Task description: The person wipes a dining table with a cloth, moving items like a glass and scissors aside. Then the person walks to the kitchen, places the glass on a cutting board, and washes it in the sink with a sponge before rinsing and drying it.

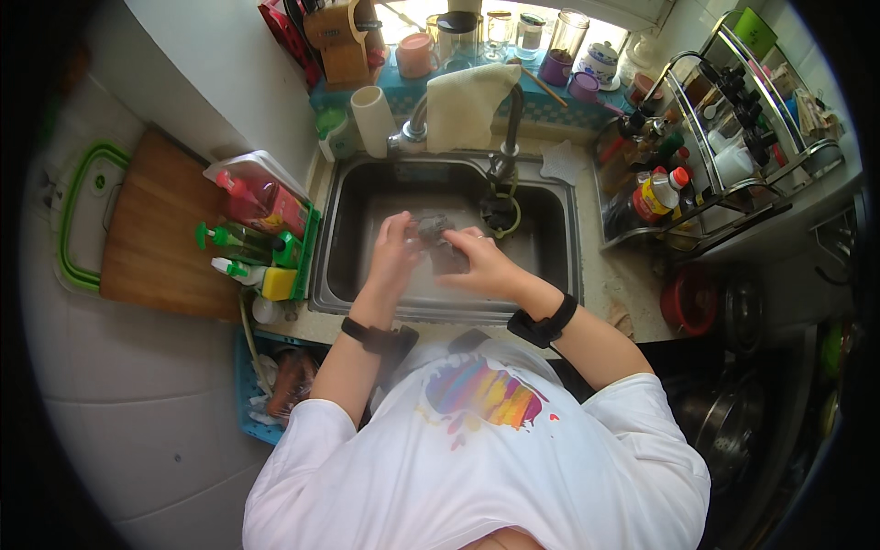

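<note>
Over the stainless steel sink (357,237), my right hand (491,265) grips a grey, crumpled, cloth-like piece (434,225). Its thumb presses on the piece, and a thin greyish part hangs below towards the palm. My left hand (392,251) is raised at the left side of the piece, fingertips close to its edge. Motion blur hides whether those fingers pinch it. Behind my right hand, a dark faucet (507,155) rises at the sink's back right. A dark object with a pale green loop (505,216) sits beneath it.
A cream cloth (471,106) drapes over the faucet pipe. Left of the sink, a green caddy (306,251) stands beside pump bottles, a yellow sponge (278,283) and a wooden cutting board (161,234). To the right, a metal rack (722,172) carries bottles. Jars and cups line the windowsill.
</note>
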Action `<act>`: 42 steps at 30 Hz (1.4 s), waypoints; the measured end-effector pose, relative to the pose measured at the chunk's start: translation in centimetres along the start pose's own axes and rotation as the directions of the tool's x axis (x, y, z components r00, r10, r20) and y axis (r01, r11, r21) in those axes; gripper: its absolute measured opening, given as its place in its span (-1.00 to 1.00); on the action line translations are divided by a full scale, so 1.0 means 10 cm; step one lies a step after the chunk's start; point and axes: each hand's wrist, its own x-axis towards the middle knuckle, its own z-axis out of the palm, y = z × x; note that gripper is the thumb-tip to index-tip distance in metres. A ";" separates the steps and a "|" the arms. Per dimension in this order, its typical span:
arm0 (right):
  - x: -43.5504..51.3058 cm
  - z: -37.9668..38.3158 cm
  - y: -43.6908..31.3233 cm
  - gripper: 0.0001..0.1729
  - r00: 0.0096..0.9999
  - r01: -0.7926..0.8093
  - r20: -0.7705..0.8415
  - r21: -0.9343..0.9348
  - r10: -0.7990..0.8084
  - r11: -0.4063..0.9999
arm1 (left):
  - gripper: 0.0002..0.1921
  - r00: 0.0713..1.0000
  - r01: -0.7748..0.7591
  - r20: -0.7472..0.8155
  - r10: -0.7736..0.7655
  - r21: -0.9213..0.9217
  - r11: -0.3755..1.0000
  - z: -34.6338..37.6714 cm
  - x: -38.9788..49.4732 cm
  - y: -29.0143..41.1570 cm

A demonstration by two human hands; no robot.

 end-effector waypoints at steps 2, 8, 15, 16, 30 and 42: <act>0.02 0.01 0.04 -0.26 1.000 0.013 0.009 -0.046 -0.012 0.999 | -0.80 1.000 -0.009 0.022 0.009 0.030 0.999 0.02 0.01 0.01; 0.11 0.03 0.07 -0.47 1.000 0.024 0.018 -0.041 -0.023 0.999 | -0.84 0.996 0.070 0.050 -0.076 0.116 0.991 0.09 0.02 0.05; 0.08 -0.16 0.04 -0.64 0.878 0.434 0.100 -0.580 -0.469 0.689 | -0.81 0.989 0.087 0.093 -0.117 0.279 0.956 0.06 0.07 0.18; 0.05 -0.22 0.03 -0.62 0.857 0.467 0.131 -0.607 -0.498 0.643 | -0.78 0.990 0.089 0.080 -0.117 0.286 0.954 0.04 0.08 0.20; 0.08 -0.10 -0.49 -0.35 0.887 0.185 -0.350 -0.327 -0.301 0.927 | -0.48 0.907 0.020 0.418 -0.052 0.080 0.997 -0.04 0.06 0.34; 0.26 -0.10 -0.33 -0.52 0.935 0.299 -0.081 -0.343 -0.345 0.890 | -0.33 0.879 0.011 0.459 -0.127 0.247 0.969 0.20 -0.19 0.14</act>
